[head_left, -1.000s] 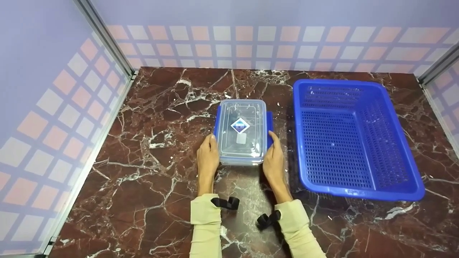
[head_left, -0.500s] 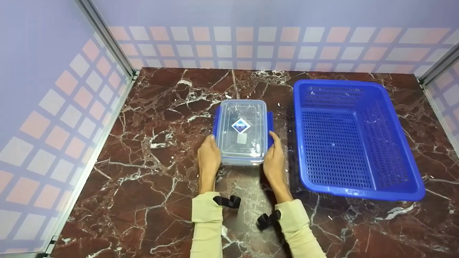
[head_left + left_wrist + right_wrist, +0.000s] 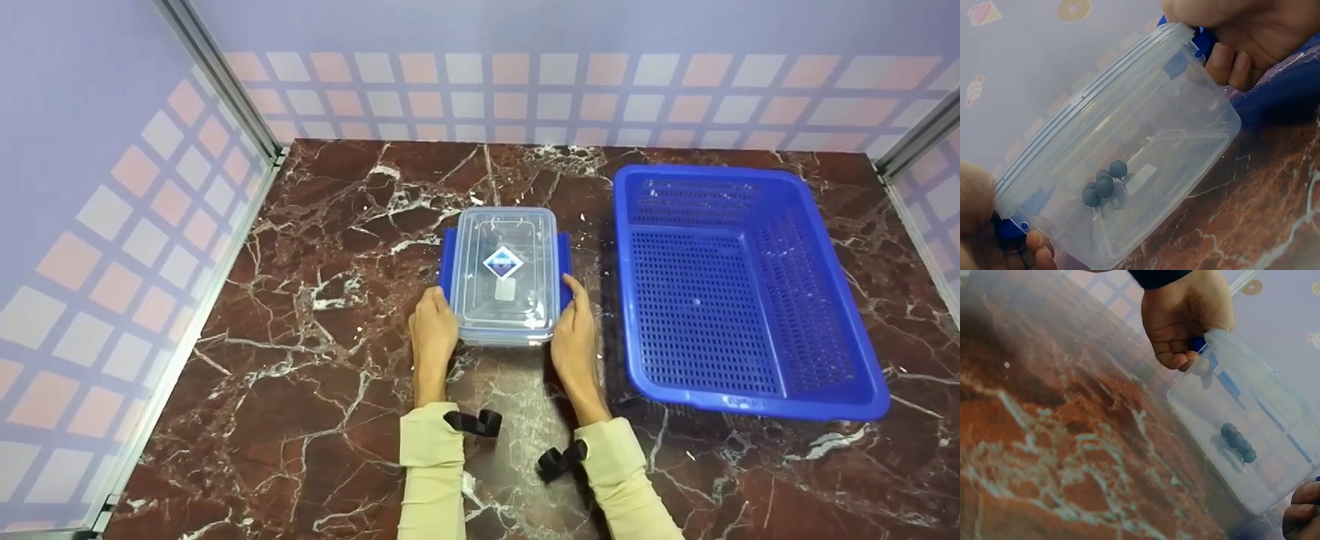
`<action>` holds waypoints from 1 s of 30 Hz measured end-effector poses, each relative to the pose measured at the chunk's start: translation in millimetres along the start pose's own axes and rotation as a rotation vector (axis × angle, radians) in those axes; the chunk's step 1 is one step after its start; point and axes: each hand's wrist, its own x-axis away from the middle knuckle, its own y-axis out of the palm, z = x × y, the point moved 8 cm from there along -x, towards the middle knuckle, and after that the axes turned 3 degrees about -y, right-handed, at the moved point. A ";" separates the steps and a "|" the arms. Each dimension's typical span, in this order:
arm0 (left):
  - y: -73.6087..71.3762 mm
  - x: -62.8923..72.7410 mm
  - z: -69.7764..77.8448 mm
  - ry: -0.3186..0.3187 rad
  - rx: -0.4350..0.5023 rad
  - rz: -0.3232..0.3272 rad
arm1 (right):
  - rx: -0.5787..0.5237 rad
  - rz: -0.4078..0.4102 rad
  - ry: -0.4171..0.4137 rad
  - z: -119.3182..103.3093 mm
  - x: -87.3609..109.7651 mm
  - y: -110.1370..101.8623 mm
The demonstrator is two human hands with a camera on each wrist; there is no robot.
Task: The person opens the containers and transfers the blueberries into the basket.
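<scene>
A clear rectangular food container (image 3: pixel 499 311) with its transparent lid on stands between the two hands. Its lid bears a diamond-shaped blue label (image 3: pixel 502 262). Blue latches stick out along both long sides, the left latch (image 3: pixel 448 259) and the right latch (image 3: pixel 565 255). Fingers of the left hand (image 3: pixel 433 330) curl round the container's left side at the latch's near end. On the opposite side, the right hand (image 3: pixel 574 330) grips likewise, one finger along the latch. Through the wall in the left wrist view, several dark blue-grey balls (image 3: pixel 1104 187) lie together on the container's floor.
A large blue perforated plastic basket (image 3: pixel 697 300) stands to the right of the container, with nothing seen inside. Everything sits on a dark red marbled tabletop (image 3: pixel 315 420). Patterned panels (image 3: pixel 525 90) wall in the back and sides.
The blue latch on the left has swung a little further outward, and the left hand has shifted slightly out and nearer. The right hand, container and basket hold their places.
</scene>
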 end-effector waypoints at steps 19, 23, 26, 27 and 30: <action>-4.7 3.4 -0.3 -0.014 0.037 0.048 | 0.039 -0.024 0.078 6.5 1.8 -6.3; -5.1 4.3 0.7 -0.010 0.039 0.053 | 0.057 -0.013 0.075 5.3 2.0 -8.6; -6.7 4.5 2.1 -0.001 0.049 0.069 | 0.077 -0.009 0.074 4.4 2.3 -10.0; -7.5 4.5 2.7 0.006 0.051 0.078 | 0.088 -0.007 0.075 4.1 2.5 -10.5; -10.1 5.0 5.1 0.024 0.050 0.104 | 0.122 0.013 0.065 2.5 3.4 -12.8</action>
